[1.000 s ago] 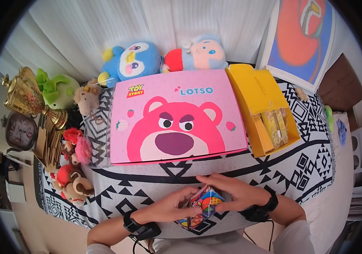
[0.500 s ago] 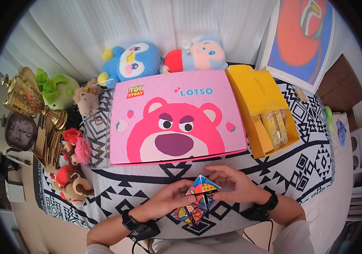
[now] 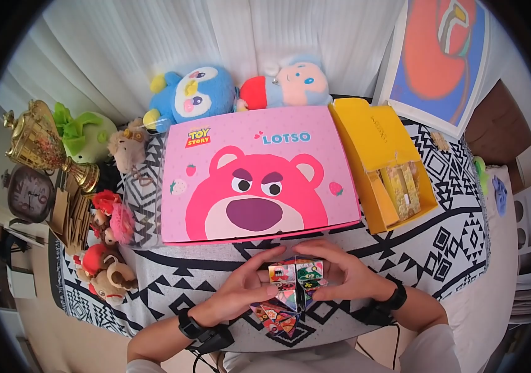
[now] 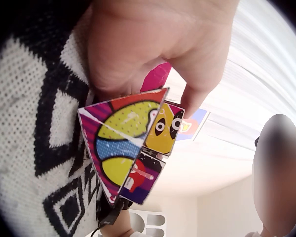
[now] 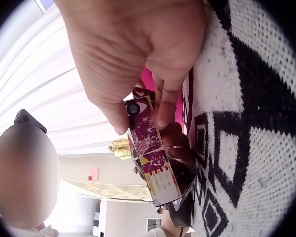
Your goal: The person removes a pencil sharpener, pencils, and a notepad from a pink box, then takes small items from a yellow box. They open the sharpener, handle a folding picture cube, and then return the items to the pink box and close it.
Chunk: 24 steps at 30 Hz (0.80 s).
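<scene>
Turned since half a second earlier, with squarish faces on top in place of pointed ones, the puzzle was pinched by the left hand and the right hand over the cloth. It was judged liable to tear if twisted against its folds. Beyond, packs were held in the open yellow box; by the pink box, any contents were hidden.

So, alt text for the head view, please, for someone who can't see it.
A human left grip and right grip hold a colourful geometric toy over a patterned cloth. Beyond are a pink Lotso box, an open yellow box, plush toys and a gold trophy.
</scene>
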Tool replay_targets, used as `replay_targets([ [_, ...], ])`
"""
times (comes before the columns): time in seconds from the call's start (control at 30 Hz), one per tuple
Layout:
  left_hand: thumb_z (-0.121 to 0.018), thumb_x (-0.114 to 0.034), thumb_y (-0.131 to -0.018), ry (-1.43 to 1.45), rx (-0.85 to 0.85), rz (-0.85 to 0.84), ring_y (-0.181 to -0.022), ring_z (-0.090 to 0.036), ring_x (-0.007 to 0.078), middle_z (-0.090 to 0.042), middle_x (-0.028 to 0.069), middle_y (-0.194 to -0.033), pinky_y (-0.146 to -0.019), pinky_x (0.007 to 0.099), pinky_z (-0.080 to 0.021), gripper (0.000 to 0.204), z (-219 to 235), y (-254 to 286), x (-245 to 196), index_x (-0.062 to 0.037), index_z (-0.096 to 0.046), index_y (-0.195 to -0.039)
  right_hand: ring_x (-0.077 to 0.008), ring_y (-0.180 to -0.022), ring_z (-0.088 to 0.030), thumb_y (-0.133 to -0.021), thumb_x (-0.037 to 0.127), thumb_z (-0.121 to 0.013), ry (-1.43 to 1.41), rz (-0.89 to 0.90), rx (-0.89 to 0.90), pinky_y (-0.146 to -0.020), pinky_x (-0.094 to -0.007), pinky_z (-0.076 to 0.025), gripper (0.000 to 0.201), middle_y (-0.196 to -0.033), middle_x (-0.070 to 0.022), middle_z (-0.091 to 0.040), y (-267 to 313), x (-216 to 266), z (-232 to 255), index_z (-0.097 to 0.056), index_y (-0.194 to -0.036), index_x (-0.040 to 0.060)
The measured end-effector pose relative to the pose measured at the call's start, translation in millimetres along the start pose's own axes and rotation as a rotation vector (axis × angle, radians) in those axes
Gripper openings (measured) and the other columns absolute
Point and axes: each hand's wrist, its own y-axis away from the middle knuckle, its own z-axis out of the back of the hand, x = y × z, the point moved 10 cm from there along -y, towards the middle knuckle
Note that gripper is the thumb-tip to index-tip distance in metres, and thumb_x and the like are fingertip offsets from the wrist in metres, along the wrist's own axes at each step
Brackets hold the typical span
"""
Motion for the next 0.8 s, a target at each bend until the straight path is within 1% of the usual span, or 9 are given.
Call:
replay_targets([
  [0.07,-0.064,-0.012,-0.091,0.002,0.006,0.004,-0.120,-0.053,0.0234,-0.051,0.0209,-0.132,-0.099,0.0369,-0.046,0.075,0,2,1,-0.0004,-0.017,-0.149,-0.0204,-0.132,-0.039,-0.076,-0.003,-0.075,0.014,-0.030,0.056,-0.109,-0.0367,-0.039,0.080,-0.142,-0.0082,-0.031,0,0,-8,-0.035,-0.145,0.0067],
  [0.2,-0.063,-0.017,-0.093,-0.004,0.021,-0.028,-0.121,-0.053,0.0233,-0.051,0.0203,-0.132,-0.099,0.0362,-0.045,0.070,2,1,-1,0.0000,-0.022,-0.147,-0.0195,-0.134,-0.036,-0.074,-0.002,-0.078,-0.008,0.014,0.089,-0.110,-0.0365,-0.038,0.082,-0.142,-0.0086,-0.033,-1,0,-10,-0.036,-0.144,0.0077],
  [0.27,-0.059,-0.021,-0.095,0.017,-0.013,-0.008,-0.121,-0.052,0.0217,-0.051,0.0181,-0.132,-0.100,0.0347,-0.044,0.064,9,1,4,0.0003,-0.026,-0.145,-0.0193,-0.132,-0.039,-0.072,-0.001,-0.080,0.142,0.042,0.062,-0.110,-0.0361,-0.037,0.081,-0.140,-0.0092,-0.036,0,1,-5,-0.040,-0.142,0.0062],
  [0.3,-0.059,-0.021,-0.095,0.017,-0.013,-0.007,-0.121,-0.052,0.0217,-0.051,0.0181,-0.132,-0.100,0.0347,-0.044,0.064,9,1,4,0.0003,-0.026,-0.145,-0.0193,-0.132,-0.039,-0.072,-0.001,-0.080,0.141,0.042,0.062,-0.110,-0.0361,-0.037,0.081,-0.140,-0.0092,-0.036,0,1,-5,-0.040,-0.142,0.0062],
  [0.47,-0.054,-0.024,-0.098,-0.213,-0.028,-0.060,-0.121,-0.050,0.0173,-0.050,0.0130,-0.133,-0.099,0.0315,-0.044,0.056,10,1,5,0.0005,-0.030,-0.142,-0.0167,-0.125,-0.046,-0.073,-0.001,-0.080,0.087,-0.041,-0.015,-0.109,-0.0346,-0.037,0.073,-0.136,-0.0090,-0.045,3,-6,3,-0.044,-0.137,0.0036],
  [0.57,-0.053,-0.026,-0.099,-0.283,-0.045,-0.056,-0.121,-0.049,0.0166,-0.050,0.0123,-0.132,-0.098,0.0305,-0.044,0.053,11,4,5,-0.0002,-0.033,-0.140,-0.0149,-0.123,-0.048,-0.074,0.000,-0.080,0.094,-0.040,-0.016,-0.107,-0.0342,-0.039,0.073,-0.135,-0.0081,-0.048,5,-9,4,-0.044,-0.137,0.0035],
  [0.7,-0.057,-0.023,-0.097,-0.238,-0.026,0.028,-0.122,-0.048,0.0171,-0.046,0.0126,-0.135,-0.098,0.0317,-0.045,0.055,10,4,10,-0.0010,-0.031,-0.140,-0.0152,-0.122,-0.049,-0.075,-0.002,-0.078,0.020,-0.055,-0.020,-0.106,-0.0341,-0.040,0.073,-0.133,-0.0082,-0.049,5,-9,5,-0.041,-0.138,0.0034],
  [0.77,-0.061,-0.019,-0.094,-0.255,0.021,-0.107,-0.124,-0.046,0.0188,-0.041,0.0128,-0.138,-0.100,0.0345,-0.045,0.061,0,3,-1,-0.0022,-0.026,-0.142,-0.0160,-0.120,-0.050,-0.078,-0.003,-0.075,-0.071,-0.053,-0.052,-0.104,-0.0342,-0.041,0.072,-0.132,-0.0087,-0.050,5,-8,6,-0.038,-0.140,0.0036],
  [0.8,-0.068,-0.011,-0.088,-0.245,0.006,-0.076,-0.127,-0.044,0.0209,-0.038,0.0124,-0.139,-0.104,0.0381,-0.043,0.074,3,3,3,-0.0036,-0.020,-0.145,-0.0160,-0.120,-0.050,-0.078,-0.003,-0.075,-0.070,-0.053,-0.052,-0.104,-0.0342,-0.041,0.072,-0.132,-0.0087,-0.050,6,-9,6,-0.038,-0.140,0.0036],
])
